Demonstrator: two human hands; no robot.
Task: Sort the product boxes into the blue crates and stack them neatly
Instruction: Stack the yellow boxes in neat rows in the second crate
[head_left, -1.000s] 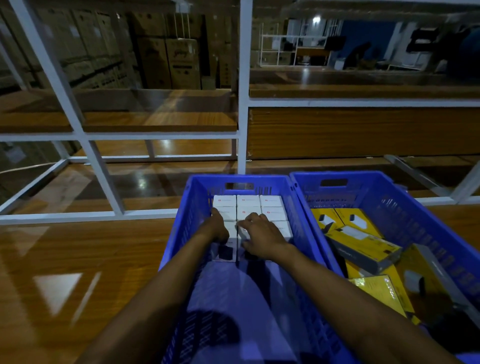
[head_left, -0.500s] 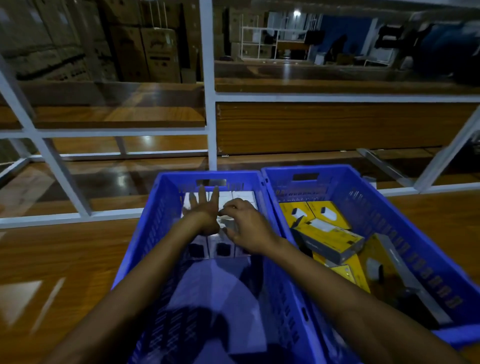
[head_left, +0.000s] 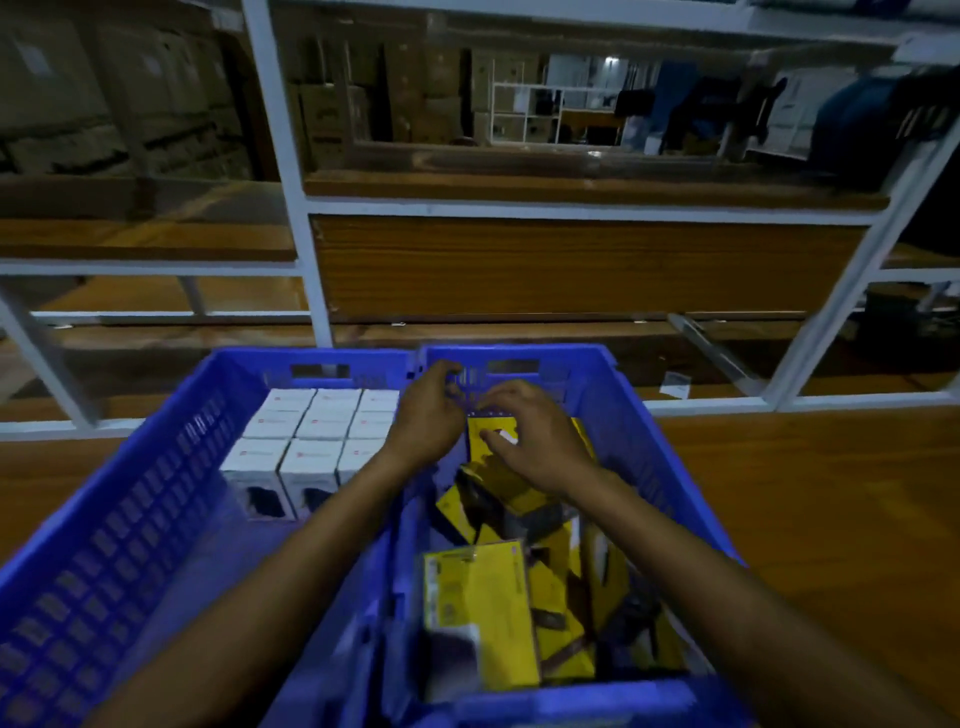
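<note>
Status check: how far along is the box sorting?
Done: the white boxes stand in a tidy grid at the far end of the left crate. In hand: the left hand and right hand reach the far yellow box in the right crate; grip unclear. Left: the other yellow boxes lie jumbled there.

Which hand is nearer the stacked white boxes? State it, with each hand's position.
Left. The left hand hovers just right of the white boxes, over the crates' shared wall; the right hand is farther right, above the yellow boxes.
</note>
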